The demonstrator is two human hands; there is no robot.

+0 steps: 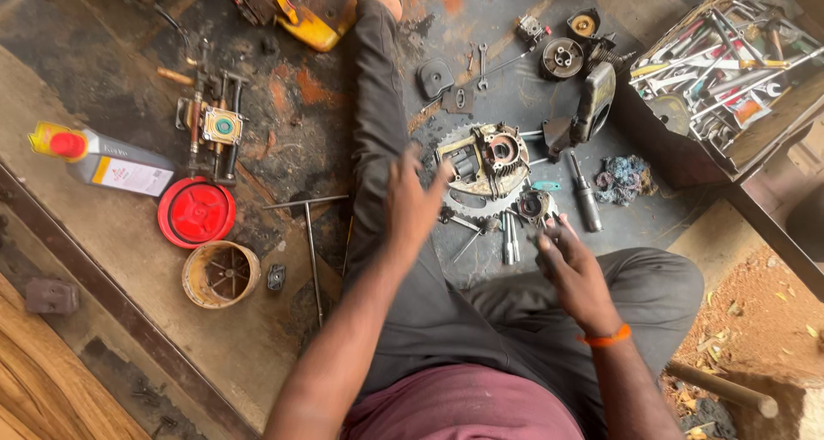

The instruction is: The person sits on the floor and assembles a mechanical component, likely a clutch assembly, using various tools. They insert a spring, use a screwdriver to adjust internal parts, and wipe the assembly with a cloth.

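Note:
I sit on a greasy floor with my left leg point(378, 105) stretched out ahead. My left hand point(412, 204) hovers over that leg with its fingers spread and slightly blurred, holding nothing, just left of a grimy metal engine casing with a toothed ring point(485, 161). My right hand point(571, 264), with an orange band at the wrist, is lower right. Its fingertips are curled next to a small round metal part point(532, 206) and some loose sockets and bits point(509, 238). Whether these fingers pinch something small is not clear.
An open box of wrenches and tools point(730, 62) stands at the right. A red lid point(197, 210), a tan round housing point(221, 274), an oil bottle point(103, 163), a T-handle wrench point(311, 234), a rag point(622, 178) and a flywheel point(562, 58) lie around.

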